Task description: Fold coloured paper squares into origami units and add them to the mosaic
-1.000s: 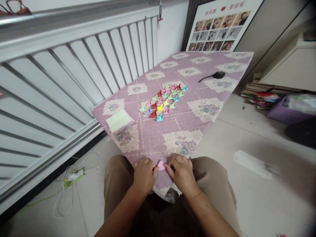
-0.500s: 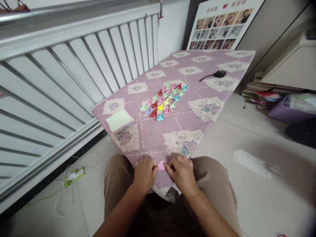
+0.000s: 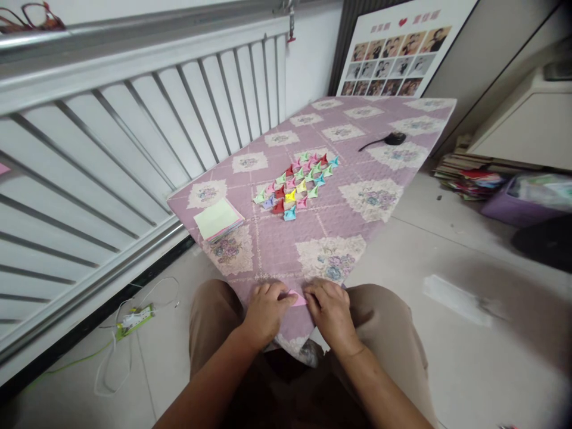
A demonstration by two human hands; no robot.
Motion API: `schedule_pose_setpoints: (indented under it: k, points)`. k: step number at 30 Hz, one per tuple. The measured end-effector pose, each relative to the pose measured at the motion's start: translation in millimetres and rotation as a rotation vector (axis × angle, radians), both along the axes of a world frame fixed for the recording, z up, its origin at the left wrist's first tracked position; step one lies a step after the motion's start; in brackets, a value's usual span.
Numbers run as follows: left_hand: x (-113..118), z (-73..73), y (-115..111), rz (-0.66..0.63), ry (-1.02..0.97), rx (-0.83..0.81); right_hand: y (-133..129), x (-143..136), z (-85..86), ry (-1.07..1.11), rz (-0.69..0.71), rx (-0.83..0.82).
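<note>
One pink paper (image 3: pixel 301 300), small, angular

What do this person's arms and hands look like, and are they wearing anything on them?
The left hand and right hand are human, with no gloves visible. Both forearms are bare, with no sleeves or watch in view. A faint line crosses the right wrist; crease or band, I cannot tell.
</note>
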State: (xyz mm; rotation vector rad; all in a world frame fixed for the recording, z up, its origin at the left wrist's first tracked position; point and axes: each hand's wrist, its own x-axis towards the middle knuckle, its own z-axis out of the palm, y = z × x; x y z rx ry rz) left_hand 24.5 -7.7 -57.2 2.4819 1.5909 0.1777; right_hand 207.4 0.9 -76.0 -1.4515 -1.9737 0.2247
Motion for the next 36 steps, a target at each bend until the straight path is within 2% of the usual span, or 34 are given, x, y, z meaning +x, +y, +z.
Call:
schedule_pose_setpoints:
  k: [6, 13, 21, 29, 36]
  points:
    - [0.3, -0.8, -0.4, 0.003, 0.009, 0.022, -15.6, -0.8, 2.1, -0.039, 0.227, 0.103]
    - [-13.3, -3.7, -14.6, -0.11, 0.019, 0.064, -22.1, -1.1, 1.4, -0.196, 0.258, 0.064]
    - [-33.6, -5.6, -31.3, -0.13, 0.08, 0.082, -19.4, 3.5, -0.8, -0.225, 0.251, 0.086]
    - [-32.8, -6.4, -30.3, -0.144, 0.105, 0.1, -19.4, 16.8, 2.2, -0.215, 0.199, 0.091]
    - [-29.6, -3.1, -31.7, -0.114, 0.137, 0.099, -15.7, 9.2, 3.7, -0.179, 0.097, 0.068]
